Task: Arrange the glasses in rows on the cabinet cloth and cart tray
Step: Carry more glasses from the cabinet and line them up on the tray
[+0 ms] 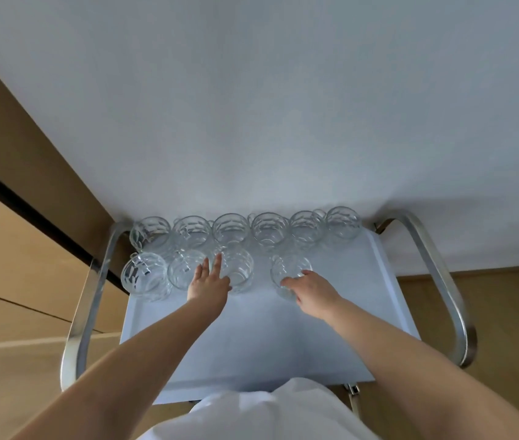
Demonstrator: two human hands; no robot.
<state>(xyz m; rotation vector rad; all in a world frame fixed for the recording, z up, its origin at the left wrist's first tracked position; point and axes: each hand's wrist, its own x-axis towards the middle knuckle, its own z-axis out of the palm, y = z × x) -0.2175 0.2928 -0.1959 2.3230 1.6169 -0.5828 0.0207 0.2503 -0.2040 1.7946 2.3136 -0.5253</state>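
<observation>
Two bare hands at rows of handled glass cups on a pale blue cart tray point(252, 338).
Six cups form a back row point(231, 230) along the tray's far edge, and three more stand just in front, at the left. The left hand point(209, 281) lies with fingers straight against the third front cup point(239, 269). The right hand point(313, 292) curls round a fourth cup point(290, 271), set apart to the right.

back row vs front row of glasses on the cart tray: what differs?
Count: the back row has six glasses, the front row four.
Spacing: the back row runs unbroken; the front row has a gap before its rightmost glass.
Contact: no hand is on the back row; the left hand touches a front row glass and the right hand holds the rightmost glass.
Shared: clear, upright, on the tray.
</observation>
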